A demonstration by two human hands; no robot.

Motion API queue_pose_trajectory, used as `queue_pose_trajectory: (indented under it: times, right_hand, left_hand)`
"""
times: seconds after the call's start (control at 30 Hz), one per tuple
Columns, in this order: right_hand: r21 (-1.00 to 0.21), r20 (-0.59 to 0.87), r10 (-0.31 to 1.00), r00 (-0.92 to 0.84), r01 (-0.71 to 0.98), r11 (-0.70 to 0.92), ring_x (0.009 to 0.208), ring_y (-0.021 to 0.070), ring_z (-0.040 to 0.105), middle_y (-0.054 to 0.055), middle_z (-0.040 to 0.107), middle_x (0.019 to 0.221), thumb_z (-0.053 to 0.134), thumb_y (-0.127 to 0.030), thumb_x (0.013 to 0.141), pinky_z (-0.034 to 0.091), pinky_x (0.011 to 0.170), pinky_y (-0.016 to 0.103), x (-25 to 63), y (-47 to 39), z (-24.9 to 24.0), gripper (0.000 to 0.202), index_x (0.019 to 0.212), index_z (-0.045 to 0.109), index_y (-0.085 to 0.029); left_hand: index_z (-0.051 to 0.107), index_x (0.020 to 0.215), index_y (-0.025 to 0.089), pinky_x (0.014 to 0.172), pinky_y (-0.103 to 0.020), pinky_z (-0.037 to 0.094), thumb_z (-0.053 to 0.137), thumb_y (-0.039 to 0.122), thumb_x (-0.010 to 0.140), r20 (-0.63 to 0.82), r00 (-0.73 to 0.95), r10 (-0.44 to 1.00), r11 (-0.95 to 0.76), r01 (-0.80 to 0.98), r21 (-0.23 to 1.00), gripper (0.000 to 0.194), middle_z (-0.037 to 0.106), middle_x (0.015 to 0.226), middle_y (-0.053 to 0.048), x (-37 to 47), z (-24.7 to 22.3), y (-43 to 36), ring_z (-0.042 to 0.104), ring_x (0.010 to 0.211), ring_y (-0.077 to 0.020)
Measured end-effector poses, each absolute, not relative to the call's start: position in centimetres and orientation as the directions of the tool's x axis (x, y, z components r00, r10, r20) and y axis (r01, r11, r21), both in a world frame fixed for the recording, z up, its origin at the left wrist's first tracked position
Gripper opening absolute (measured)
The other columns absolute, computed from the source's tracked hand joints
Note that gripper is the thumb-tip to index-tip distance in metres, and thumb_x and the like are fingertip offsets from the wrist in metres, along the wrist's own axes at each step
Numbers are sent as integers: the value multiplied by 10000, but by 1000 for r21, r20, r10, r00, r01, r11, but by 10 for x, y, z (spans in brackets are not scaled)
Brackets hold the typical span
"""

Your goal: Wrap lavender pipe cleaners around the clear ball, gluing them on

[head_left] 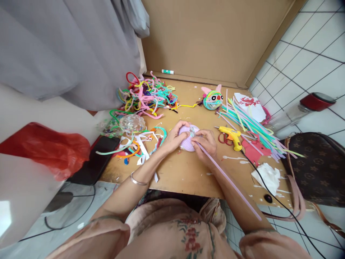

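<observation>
Between my hands, above the middle of the table, is a round lilac piece [185, 144] with rows of pipe cleaner wrapped on it; a small clear patch shows near its top. My left hand [176, 138] grips it from the left, thumb on its face and fingers over the far edge. At its right side my right hand [206, 144] is closed, pinching a long lilac pipe cleaner [229, 180]. The strip's free end trails down across my right forearm. Fingers partly hide where strip and round piece meet.
Right of my hands lie a yellow glue gun [230, 136] with a black cord, straight pipe cleaners [250, 122] and a white tissue [266, 178]. A finished-looking eared ball figure [212, 99] sits behind. Tangled pipe cleaners [147, 93] and scraps [142, 142] lie left. A brown bag [318, 165] stands far right.
</observation>
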State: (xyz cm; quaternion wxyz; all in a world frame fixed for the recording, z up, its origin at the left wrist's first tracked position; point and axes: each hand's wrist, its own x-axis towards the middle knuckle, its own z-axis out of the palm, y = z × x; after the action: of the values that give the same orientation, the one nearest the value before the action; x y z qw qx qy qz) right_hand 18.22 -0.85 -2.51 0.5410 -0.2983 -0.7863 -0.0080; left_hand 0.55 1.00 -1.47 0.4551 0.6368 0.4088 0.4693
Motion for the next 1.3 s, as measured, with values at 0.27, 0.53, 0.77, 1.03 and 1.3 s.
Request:
queue_pose_trajectory:
  times: [0.27,0.53,0.77,1.03,1.3]
  right_hand:
    - [-318,852,469,-232,482,817,935,208,600,69,613,1000,620,-199,894,547,809,386,182,-11,-24,116,956,705,-247]
    - [-346,819,517,-247,506,790,1010,227,595,91,642,1160,588,-236,910,542,858,408,183,-12,-25,120,933,706,-242]
    - [-262,831,487,-268,583,769,980,225,600,79,679,1084,564,-262,924,481,874,410,181,-13,-20,130,897,688,-231]
    - [-265,851,429,-304,459,848,1168,257,649,98,701,1133,529,-199,924,535,983,471,180,-10,-23,141,989,650,-233]
    - [-275,842,440,-313,452,848,1166,251,664,108,708,1147,539,-187,924,560,977,468,182,-8,-24,136,1004,641,-226]
  left_hand:
    - [524,1078,209,1040,-368,431,528,310,753,233,236,943,-255,64,965,340,618,1311,-62,6,-13,11,585,1189,-231]
    - [525,1066,200,1042,-378,442,535,320,753,228,227,947,-251,78,965,336,625,1308,-79,8,-8,8,594,1189,-235]
    - [523,1073,206,1053,-371,433,529,312,757,232,232,945,-263,114,958,334,612,1312,-64,8,-6,6,581,1193,-231]
    - [522,1083,212,1056,-366,451,538,309,785,216,240,947,-258,164,952,314,636,1249,-41,6,-7,5,599,1162,-222]
    - [522,1105,193,1056,-384,447,539,340,804,243,257,935,-290,161,943,335,624,1266,-77,6,-5,5,595,1172,-236]
